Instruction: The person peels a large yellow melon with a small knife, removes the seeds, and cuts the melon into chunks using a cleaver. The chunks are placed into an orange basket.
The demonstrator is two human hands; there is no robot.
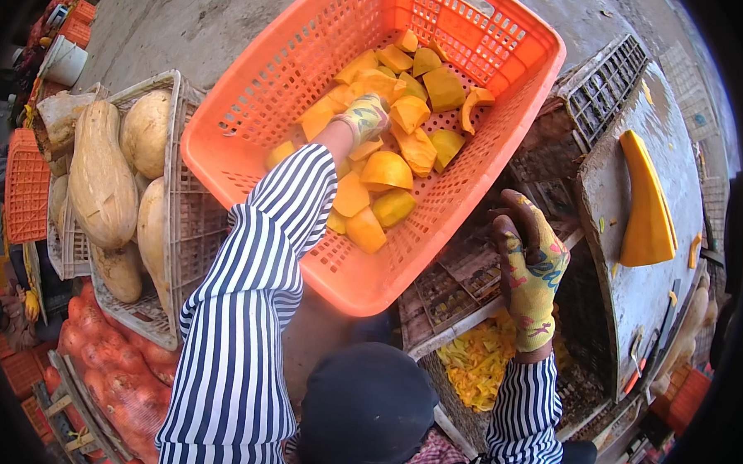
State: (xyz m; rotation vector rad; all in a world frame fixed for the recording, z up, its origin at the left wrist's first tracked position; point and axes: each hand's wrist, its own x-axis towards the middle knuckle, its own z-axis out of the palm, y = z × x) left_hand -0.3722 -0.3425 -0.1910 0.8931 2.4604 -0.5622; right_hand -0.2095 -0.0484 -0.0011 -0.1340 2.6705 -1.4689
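Peeled orange pumpkin pieces [388,170] lie in a large orange plastic basket [252,115] in front of me. My left hand [365,116], in a patterned yellow glove, reaches down among them. A pale orange chunk [381,83] is right at its fingertips; the fingers are partly hidden, so whether they grip it is unclear. Outside the basket's right side, my right hand [532,264] is raised with bent fingers and thumb apart, holding nothing visible. Its glove is stained brown at the fingertips. A long peeled pumpkin piece [646,203] lies on the worktop [605,292] to its right.
Whole tan squashes [100,176] fill a pale plastic crate [176,223] at left, above red mesh sacks [116,376]. Peelings [478,361] lie below my right hand. An orange-handled tool [636,375] is near the worktop's edge. A dark cap-like dome [367,406] occupies the bottom centre.
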